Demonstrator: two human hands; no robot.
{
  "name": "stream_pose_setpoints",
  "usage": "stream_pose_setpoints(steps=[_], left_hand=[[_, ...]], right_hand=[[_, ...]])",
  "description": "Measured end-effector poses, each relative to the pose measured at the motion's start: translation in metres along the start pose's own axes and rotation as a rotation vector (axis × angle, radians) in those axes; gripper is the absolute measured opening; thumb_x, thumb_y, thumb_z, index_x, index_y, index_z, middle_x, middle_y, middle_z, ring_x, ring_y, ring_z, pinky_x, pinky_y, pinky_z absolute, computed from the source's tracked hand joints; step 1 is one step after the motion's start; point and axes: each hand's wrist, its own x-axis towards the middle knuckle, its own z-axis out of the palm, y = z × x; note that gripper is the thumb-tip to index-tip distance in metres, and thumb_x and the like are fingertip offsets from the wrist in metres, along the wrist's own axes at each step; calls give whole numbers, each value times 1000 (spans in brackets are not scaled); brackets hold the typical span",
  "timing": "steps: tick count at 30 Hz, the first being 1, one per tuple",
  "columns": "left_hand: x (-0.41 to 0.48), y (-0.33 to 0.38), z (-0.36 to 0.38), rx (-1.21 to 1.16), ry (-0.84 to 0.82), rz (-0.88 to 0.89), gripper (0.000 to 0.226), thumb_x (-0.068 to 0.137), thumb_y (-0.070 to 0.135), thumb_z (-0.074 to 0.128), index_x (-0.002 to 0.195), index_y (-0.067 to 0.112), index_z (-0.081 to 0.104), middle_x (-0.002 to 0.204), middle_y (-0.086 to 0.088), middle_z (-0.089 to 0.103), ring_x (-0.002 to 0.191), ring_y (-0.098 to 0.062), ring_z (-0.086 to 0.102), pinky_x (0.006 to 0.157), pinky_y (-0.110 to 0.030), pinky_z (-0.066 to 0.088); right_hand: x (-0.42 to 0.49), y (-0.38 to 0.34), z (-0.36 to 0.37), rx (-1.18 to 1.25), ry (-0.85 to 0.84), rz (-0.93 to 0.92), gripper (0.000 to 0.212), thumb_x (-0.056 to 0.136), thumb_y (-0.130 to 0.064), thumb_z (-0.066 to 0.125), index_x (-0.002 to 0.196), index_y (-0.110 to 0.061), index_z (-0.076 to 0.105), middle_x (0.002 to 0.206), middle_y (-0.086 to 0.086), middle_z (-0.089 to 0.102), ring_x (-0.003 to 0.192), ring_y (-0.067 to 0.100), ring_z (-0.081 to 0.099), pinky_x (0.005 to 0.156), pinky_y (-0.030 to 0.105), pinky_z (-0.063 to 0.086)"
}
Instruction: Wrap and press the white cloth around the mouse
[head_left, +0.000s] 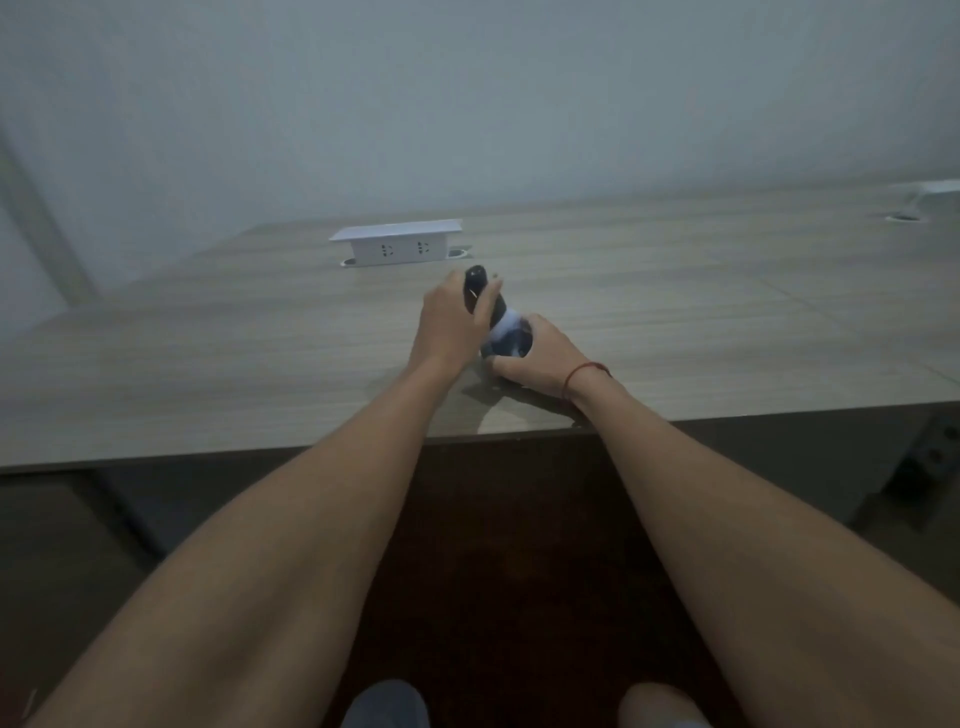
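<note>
A dark bottle-shaped object (506, 325) with a white band round its middle stands tilted on the wooden table (208, 353), near the front edge. My left hand (452, 322) grips its dark upper end, fingers curled round the top. My right hand (540, 361) holds its lower body close to the tabletop. A red string circles my right wrist. The object's base is hidden behind my right hand.
A white pop-up socket box (397, 241) with two outlets stands on the table behind the hands. A cable hole and a white item (935, 187) sit at the far right. A grey wall rises behind. Below the table edge lies a dark floor.
</note>
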Motion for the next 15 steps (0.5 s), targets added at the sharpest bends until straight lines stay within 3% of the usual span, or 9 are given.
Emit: stream_pose_setpoints(steps=[2,4,9,12,15], left_hand=[[-5,-8,3,28,-40,-63,25,95,34,54,98,10,58,90,-4,61,81,-18,60,73,-30,52],[-11,-24,2,145,-50,-128,28,95,35,54,102,8,57,95,-11,63,84,-25,61,75,-38,53],[-10,-25,-5,120,12,-113,31,95,37,53,97,7,58,90,-10,63,81,-26,60,68,-34,50],[-7,-5,-6,-30,79,-45,22,94,35,55,86,15,56,73,8,54,68,-7,56,59,-9,44],[-14,-9,1,-3,43,-80,24,94,33,56,87,10,58,77,1,56,71,-16,58,63,-22,44]], right_hand=[[-1,-1,-2,5,5,-7,70,63,-40,73,122,-18,42,115,1,50,91,10,50,70,24,41],[-1,0,-3,-8,24,-9,80,63,-41,74,129,-14,40,119,2,48,99,13,47,77,26,39],[-3,4,-17,-12,-29,10,77,70,-42,71,134,-15,40,132,5,47,104,13,44,79,27,38],[-4,5,-24,75,-17,41,66,77,-38,64,136,-17,42,134,5,48,104,12,44,77,24,37],[-5,5,-25,92,3,31,58,81,-29,61,135,-15,44,135,5,50,106,12,46,82,24,37]])
